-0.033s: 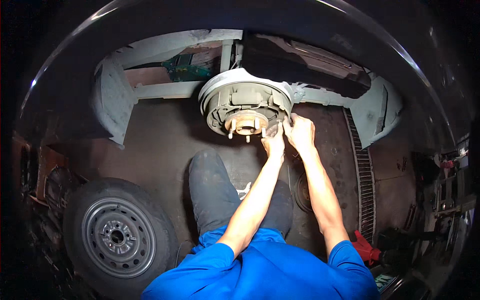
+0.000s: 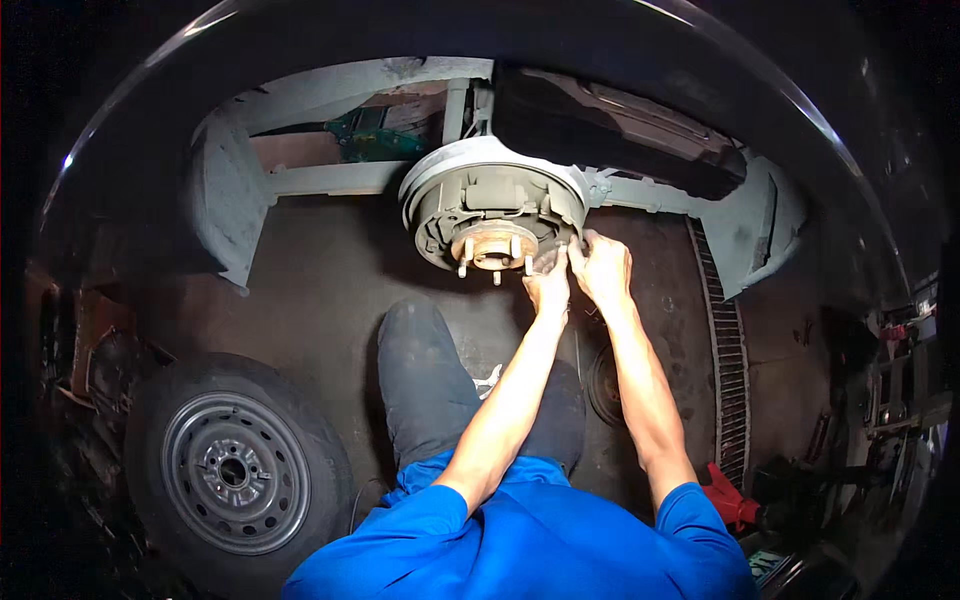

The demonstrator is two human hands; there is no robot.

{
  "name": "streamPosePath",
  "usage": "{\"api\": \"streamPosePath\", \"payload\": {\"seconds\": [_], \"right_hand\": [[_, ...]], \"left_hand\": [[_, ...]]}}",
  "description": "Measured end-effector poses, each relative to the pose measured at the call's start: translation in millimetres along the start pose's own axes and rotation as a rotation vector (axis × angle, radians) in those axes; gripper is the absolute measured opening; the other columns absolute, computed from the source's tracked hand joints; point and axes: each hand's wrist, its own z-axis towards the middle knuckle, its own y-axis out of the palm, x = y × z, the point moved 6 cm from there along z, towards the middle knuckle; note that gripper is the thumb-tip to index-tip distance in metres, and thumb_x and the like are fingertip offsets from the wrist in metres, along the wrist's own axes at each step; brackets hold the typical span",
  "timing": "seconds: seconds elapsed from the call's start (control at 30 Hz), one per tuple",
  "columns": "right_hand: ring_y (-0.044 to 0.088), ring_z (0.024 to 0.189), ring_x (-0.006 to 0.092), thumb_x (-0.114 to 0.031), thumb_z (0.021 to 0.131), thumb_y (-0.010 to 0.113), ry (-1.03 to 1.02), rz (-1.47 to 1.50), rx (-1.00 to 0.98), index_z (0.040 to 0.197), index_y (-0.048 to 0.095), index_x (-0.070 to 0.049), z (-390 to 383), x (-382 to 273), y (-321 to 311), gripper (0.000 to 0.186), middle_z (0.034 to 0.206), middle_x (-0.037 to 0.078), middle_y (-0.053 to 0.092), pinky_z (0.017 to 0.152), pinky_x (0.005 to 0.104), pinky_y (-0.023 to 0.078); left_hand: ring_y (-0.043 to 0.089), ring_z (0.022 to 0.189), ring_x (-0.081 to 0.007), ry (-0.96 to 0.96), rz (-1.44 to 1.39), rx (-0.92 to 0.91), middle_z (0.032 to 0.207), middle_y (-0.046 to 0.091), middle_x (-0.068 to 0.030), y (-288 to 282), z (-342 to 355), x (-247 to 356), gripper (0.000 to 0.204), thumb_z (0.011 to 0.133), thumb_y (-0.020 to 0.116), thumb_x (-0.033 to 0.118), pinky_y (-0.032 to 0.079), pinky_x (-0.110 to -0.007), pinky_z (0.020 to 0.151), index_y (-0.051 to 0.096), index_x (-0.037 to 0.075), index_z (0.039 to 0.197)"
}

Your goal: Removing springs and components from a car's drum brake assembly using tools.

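A drum brake assembly [image 2: 495,200] without its drum sits in front of me, with a rusty wheel hub [image 2: 492,245] and several wheel studs at its centre. My left hand [image 2: 548,290] is at the lower right of the assembly, just right of the hub, fingers pointing up and closed. Beside it, my right hand [image 2: 604,268] bends round the assembly's right edge, fingers curled and the thumb near the left fingertips. Whatever lies between the fingers is hidden or too small to name.
A tyre on a steel wheel [image 2: 237,472] lies at the lower left. Pale axle beams [image 2: 335,180] run behind the brake. A round brown metal part [image 2: 606,388] lies under my right forearm, a metal grating [image 2: 730,390] further right, and a red object [image 2: 730,497] by my right elbow.
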Motion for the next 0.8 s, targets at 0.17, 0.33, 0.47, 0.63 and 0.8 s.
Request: {"api": "streamPosePath", "payload": {"seconds": [0.17, 0.33, 0.47, 0.63, 0.8], "right_hand": [[0.066, 0.066, 0.0407, -0.027, 0.086, 0.066, 0.084, 0.026, 0.031, 0.082, 0.068, 0.001, -2.5, 3.6, -11.8, 0.029, 0.068, 0.024, 0.064, 0.063, 0.0452, 0.052], [0.068, 0.065, 0.0378, -0.030, 0.087, 0.066, 0.158, 0.115, -0.022, 0.091, 0.071, 0.002, -3.1, -2.8, -13.6, 0.033, 0.068, 0.024, 0.065, 0.063, 0.0422, 0.053], [0.070, 0.075, 0.0394, -0.032, 0.088, 0.065, 0.249, 0.155, -0.081, 0.094, 0.072, -0.001, -7.0, 5.2, -10.9, 0.032, 0.078, 0.025, 0.068, 0.068, 0.0453, 0.055], [0.070, 0.074, 0.0398, -0.032, 0.088, 0.064, 0.239, 0.098, -0.115, 0.093, 0.072, -0.001, -0.8, 5.4, -10.5, 0.032, 0.075, 0.024, 0.067, 0.067, 0.0453, 0.055], [0.069, 0.062, 0.0333, -0.027, 0.087, 0.067, 0.160, 0.147, -0.052, 0.090, 0.072, 0.002, -3.0, 4.4, -12.0, 0.031, 0.070, 0.022, 0.067, 0.061, 0.0392, 0.053]], "left_hand": [[0.065, 0.079, -0.0153, 0.097, 0.184, -0.009, 0.092, 0.070, -0.0126, 17.1, -17.3, 19.0, 0.029, 0.088, 0.075, 0.016, 0.052, -0.027, 0.072, 0.064, -0.006, 0.103], [0.064, 0.076, -0.0142, 0.184, 0.095, 0.023, 0.088, 0.070, -0.0129, 9.6, -14.4, 20.6, 0.028, 0.089, 0.074, 0.018, 0.051, -0.028, 0.069, 0.065, -0.005, 0.101], [0.067, 0.077, -0.0204, 0.174, 0.354, 0.048, 0.089, 0.071, -0.0178, 18.2, -24.8, 31.2, 0.031, 0.091, 0.070, 0.022, 0.052, -0.032, 0.071, 0.066, -0.007, 0.100], [0.068, 0.081, -0.0239, 0.195, 0.415, 0.020, 0.092, 0.071, -0.0195, 21.3, -30.1, 36.9, 0.036, 0.093, 0.067, 0.026, 0.053, -0.034, 0.075, 0.066, -0.008, 0.102], [0.066, 0.079, -0.0160, 0.053, 0.181, 0.016, 0.090, 0.072, -0.0148, 16.7, -20.9, 20.2, 0.033, 0.092, 0.071, 0.023, 0.051, -0.029, 0.071, 0.065, -0.007, 0.102]]}}
